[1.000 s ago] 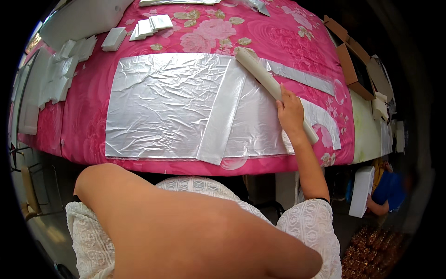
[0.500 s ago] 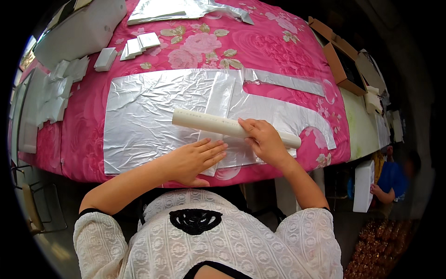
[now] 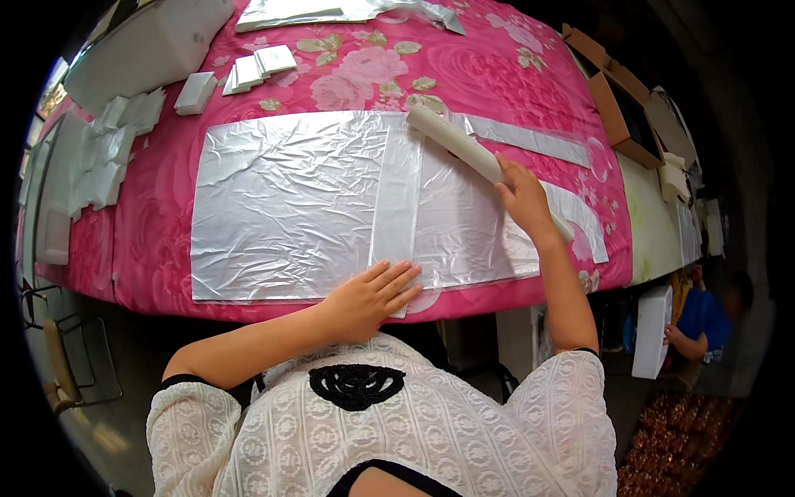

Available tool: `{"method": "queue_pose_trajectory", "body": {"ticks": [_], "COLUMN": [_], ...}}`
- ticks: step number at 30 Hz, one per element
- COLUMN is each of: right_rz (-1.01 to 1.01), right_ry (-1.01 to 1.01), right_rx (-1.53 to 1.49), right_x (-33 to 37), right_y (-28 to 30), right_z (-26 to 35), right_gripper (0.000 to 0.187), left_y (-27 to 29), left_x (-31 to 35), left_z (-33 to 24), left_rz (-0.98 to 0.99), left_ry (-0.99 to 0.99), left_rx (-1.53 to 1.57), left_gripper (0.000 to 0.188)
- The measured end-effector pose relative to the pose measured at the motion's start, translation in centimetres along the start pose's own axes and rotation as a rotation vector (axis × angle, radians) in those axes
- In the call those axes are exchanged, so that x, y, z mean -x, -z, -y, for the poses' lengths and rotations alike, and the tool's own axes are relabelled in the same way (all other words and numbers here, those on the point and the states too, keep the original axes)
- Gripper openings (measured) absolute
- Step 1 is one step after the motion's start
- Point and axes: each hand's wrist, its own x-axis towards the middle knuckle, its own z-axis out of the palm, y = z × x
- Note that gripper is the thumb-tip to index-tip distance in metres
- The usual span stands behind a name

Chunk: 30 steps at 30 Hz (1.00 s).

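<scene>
A long off-white plastic pipe (image 3: 457, 147) is gripped by my right hand (image 3: 525, 197). It slants across the right part of a silvery plastic film piece (image 3: 286, 207), far end to the left. The film lies wrinkled on the table, with two strap-like ends at the right. A paler band (image 3: 397, 199) runs across its middle from far edge to near edge. My left hand (image 3: 371, 296) rests flat at the near end of that band, fingers stretched out.
The pink floral cloth (image 3: 480, 74) covers the table. Small white packets (image 3: 261, 66) and more folded film (image 3: 331, 15) lie at the back. White packets (image 3: 112, 157) and a white box (image 3: 149, 54) are left. Cardboard boxes (image 3: 621, 120) stand right; a person in blue (image 3: 702, 319) holds a white box.
My right hand has moved the pipe right and away from me and turned it steeper, uncovering the band. The film left of the band looks flatter. My left hand stays at the near edge.
</scene>
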Motion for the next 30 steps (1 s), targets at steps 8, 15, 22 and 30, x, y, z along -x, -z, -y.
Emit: {"method": "queue_pose_trajectory", "body": {"ticks": [8,15,22,30], "right_rz": [0.345,0.117,-0.082,0.339], "right_ry": [0.353,0.351,0.369,0.569], "right_rx": [-0.036,-0.03,0.071,-0.238], "right_x": [2.3,-5.2,-8.8,1.2], "right_y": [-2.1,-5.2,-6.7,-3.6], "right_z": [8.0,6.0,4.4,9.4], "right_gripper": [0.055,0.051,0.044,0.04], "left_y": [-1.5,-1.5,-0.6,0.3], "left_x": [-0.5,-0.4,0.6,3.3], "left_z": [-2.6,-2.8,-1.8,-0.7], "left_rz": [-0.106,-0.082,-0.106,-0.254], "left_ry": [0.094,0.101,0.011,-0.126], "left_rx": [-0.136,-0.144,0.086,0.128], "left_gripper": [0.059,0.058,0.058,0.033]}}
